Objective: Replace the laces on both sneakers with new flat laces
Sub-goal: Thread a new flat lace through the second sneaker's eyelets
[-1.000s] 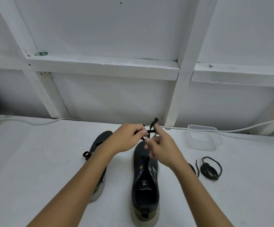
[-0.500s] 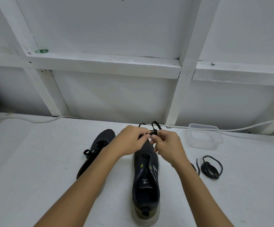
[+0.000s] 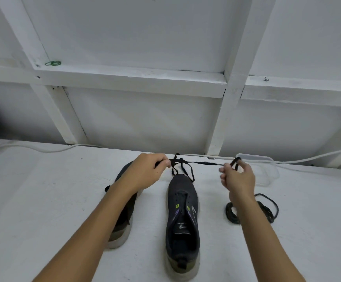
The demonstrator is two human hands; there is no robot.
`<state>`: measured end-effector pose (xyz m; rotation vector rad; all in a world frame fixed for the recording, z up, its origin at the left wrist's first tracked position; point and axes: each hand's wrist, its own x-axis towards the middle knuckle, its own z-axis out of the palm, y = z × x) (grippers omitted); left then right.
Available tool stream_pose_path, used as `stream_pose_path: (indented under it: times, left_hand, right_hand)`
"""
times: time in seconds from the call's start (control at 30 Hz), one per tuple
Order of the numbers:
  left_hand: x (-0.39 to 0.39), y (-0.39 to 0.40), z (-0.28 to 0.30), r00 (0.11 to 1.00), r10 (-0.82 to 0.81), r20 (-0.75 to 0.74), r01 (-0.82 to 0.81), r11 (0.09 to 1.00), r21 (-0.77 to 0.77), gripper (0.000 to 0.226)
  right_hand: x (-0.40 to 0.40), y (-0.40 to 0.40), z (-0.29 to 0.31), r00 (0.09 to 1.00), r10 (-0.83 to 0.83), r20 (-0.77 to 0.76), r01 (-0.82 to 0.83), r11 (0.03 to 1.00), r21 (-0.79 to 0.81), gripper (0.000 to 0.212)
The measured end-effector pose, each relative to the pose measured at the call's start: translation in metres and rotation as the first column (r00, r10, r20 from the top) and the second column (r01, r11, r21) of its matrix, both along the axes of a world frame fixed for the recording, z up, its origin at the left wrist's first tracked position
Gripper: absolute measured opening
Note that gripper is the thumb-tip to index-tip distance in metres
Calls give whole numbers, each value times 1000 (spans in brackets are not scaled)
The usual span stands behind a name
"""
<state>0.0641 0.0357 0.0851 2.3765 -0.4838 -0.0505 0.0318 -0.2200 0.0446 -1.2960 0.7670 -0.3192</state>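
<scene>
A white-painted tabletop (image 3: 43, 200) runs back to a white wall (image 3: 145, 123) of flat panels framed by timber battens; a white cable (image 3: 49, 150) trails along the far edge. A green rubber band (image 3: 52, 63) sits on a batten ledge, far left. Two dark sneakers lie on the table, toes pointing away: the centre sneaker (image 3: 182, 216) shows small green tabs and a tongue logo too small to read, the left sneaker (image 3: 124, 210) is partly under a forearm. The left hand (image 3: 149, 171) and right hand (image 3: 237, 178) each pinch a black flat lace (image 3: 202, 163) stretched between them above the centre toe. Coiled black laces (image 3: 267, 208) lie right, near a clear plastic container (image 3: 267, 165).
</scene>
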Motion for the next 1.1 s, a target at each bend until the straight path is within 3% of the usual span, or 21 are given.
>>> stream_pose_path:
  times: [0.1,0.17,0.23,0.43,0.6,0.63,0.7,0.8,0.87,1.0,1.03,1.1]
  left_hand:
    - [-2,-7,-1,1000,-9,-8,9,1000,-28,24]
    - [-4,-18,-2,999,-41,-4,41,999,-24,23]
    - [-6,-25,-4,997,-79,2,79,997,-2,23]
    - [-7,-20,-9,993,-119,26,115,985,130,23]
    - [-9,-2,-13,997,-70,-34,71,996,49,25]
    - [-9,1,-13,998,-50,-36,51,998,35,26]
    - [-9,1,-12,998,-43,-42,43,999,7,26]
    - [-10,-15,-11,993,-106,-48,106,994,-4,25]
    - [-10,-20,-11,991,-124,-41,124,992,2,24]
    - [-11,1,-14,994,-84,-63,84,996,0,25]
    - [-11,7,-15,995,-68,-68,68,998,1,25]
    - [-10,9,-17,996,-52,-73,51,999,-11,25]
  right_hand:
    - [-12,35,-3,962,268,-51,-272,957,-101,20]
    - [-18,59,-2,874,485,-42,-482,874,60,12]
    - [-18,71,1,816,576,42,-569,789,233,13]
    - [-12,69,8,835,528,152,-545,759,357,12]
    - [4,32,13,973,181,142,-227,849,476,19]
    - [5,25,12,975,186,122,-222,862,455,17]
    - [-1,28,10,926,369,75,-370,850,374,14]
    - [-11,60,3,783,618,70,-604,730,320,13]
    - [-9,71,5,812,571,120,-576,752,321,14]
    - [2,37,13,968,176,178,-238,867,438,16]
    - [3,30,12,972,159,171,-219,877,428,15]
    - [-3,31,6,945,309,110,-328,881,340,12]
